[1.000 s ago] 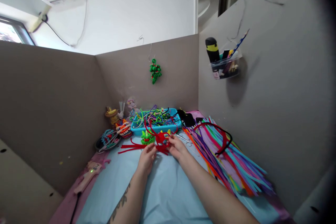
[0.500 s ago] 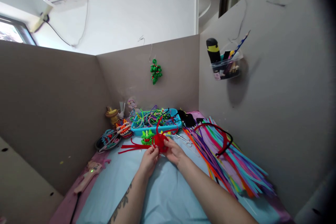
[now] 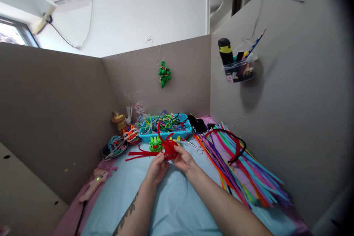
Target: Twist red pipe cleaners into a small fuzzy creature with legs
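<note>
Left hand point(image 3: 157, 169) is pinching the lower left of a rounded red piece point(image 3: 169, 149) between thumb and fingers; right hand point(image 3: 183, 159) is holding its right side. Piece is sitting between the two hands above the blue cloth point(image 3: 116, 195), loose red ends curling up toward a blue tray point(image 3: 155, 138) of mixed fuzzy strands; cannot tell if it is touching the cloth. Green figure point(image 3: 155, 143) is resting just behind, to the left; long red strands point(image 3: 140, 154) are lying left, scissors point(image 3: 197, 149) right. Pale label point(image 3: 229, 78) is showing on a clear bin point(image 3: 240, 76) against the right panel point(image 3: 293, 92), too small for reading. Edges: grey panels are walling in left, back and right. Coloured stems point(image 3: 249, 169) are filling the right side, running near the right forearm point(image 3: 218, 195). Widest open room is lying left of the left forearm point(image 3: 142, 204), out to a pink strip where a pink tool point(image 3: 94, 186) with a green light is resting.
</note>
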The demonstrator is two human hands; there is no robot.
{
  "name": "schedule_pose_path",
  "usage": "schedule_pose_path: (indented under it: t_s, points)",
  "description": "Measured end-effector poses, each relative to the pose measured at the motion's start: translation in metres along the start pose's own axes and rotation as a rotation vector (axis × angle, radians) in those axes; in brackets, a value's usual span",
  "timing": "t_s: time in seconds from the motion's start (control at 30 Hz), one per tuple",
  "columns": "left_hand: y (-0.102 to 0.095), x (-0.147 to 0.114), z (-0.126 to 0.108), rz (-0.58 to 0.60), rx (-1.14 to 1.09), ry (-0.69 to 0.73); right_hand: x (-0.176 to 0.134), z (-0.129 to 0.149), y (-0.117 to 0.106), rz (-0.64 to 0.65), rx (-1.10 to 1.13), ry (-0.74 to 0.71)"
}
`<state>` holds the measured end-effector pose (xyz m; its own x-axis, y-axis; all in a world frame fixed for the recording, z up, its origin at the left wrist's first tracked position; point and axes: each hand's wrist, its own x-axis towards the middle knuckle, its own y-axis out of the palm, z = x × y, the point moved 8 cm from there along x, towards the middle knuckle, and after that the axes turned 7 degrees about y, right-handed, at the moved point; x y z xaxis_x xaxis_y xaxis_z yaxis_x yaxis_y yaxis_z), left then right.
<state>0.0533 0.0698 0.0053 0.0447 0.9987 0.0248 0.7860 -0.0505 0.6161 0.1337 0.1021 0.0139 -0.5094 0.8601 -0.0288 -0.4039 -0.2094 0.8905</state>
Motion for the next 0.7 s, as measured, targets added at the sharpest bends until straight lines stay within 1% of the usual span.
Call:
schedule_pose_path:
  t_s: [0.1, 0.2, 0.3, 0.43, 0.6, 0.7]
  points:
    - [0.0, 0.0, -0.002, 0.014, 0.007, 0.008, -0.003, 0.001, 0.004, 0.0, -0.005, -0.002]
    - [0.002, -0.002, -0.004, 0.003, 0.008, -0.013, -0.007, 0.005, 0.012, 0.034, -0.079, -0.008]
    - [0.0, -0.003, -0.006, -0.045, -0.042, -0.051, -0.01, 0.008, 0.015, 0.042, -0.134, -0.01]
    - [-0.007, -0.001, -0.008, -0.102, -0.105, -0.043, -0.011, 0.005, 0.016, 0.056, -0.167, 0.011]
    - [-0.009, -0.001, -0.007, -0.101, -0.085, -0.027, -0.015, 0.006, 0.024, 0.138, -0.181, -0.021]
    - [-0.007, -0.002, -0.005, -0.074, -0.066, -0.031, -0.016, 0.006, 0.026, 0.159, -0.189, -0.007]
